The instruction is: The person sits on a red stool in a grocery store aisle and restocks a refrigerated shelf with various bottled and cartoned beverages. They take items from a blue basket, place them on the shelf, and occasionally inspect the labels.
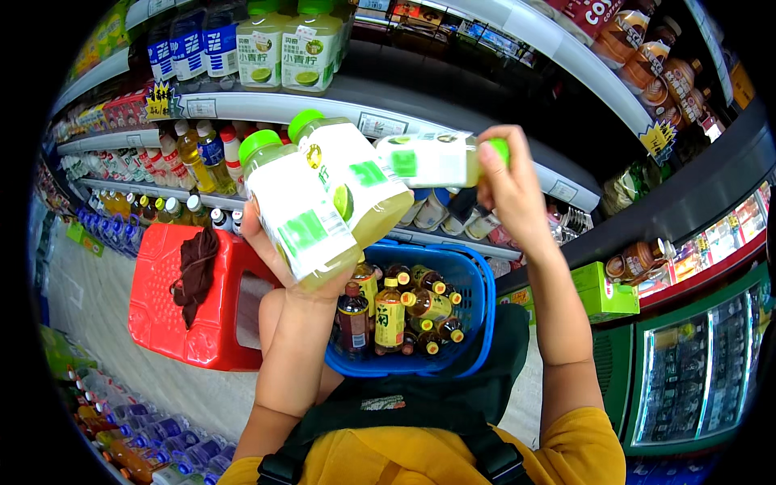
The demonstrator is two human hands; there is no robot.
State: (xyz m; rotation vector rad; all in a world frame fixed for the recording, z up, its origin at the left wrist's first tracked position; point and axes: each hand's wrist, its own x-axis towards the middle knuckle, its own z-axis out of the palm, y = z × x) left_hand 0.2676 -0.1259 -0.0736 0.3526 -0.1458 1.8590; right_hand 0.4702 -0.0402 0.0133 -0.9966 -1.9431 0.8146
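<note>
My left hand [273, 248] holds two green-capped lime drink bottles side by side, the nearer bottle [297, 212] and the farther bottle [357, 176], both tilted up to the left. In my right hand [509, 176] is a third bottle [427, 159] of the same kind, lying sideways and gripped at its green cap; its base end is close to the farther bottle, and whether they touch I cannot tell. Below my hands a blue plastic basket [479, 339] holds several yellow-capped tea bottles [389, 315] and a dark bottle [353, 318].
More lime drink bottles [309, 51] stand on the upper shelf, whose curved front edge [254, 106] carries price tags. Lower shelves hold assorted drinks. A red plastic stool [157, 291] with a dark brown cloth [197, 267] is at left, a green box [597, 294] at right.
</note>
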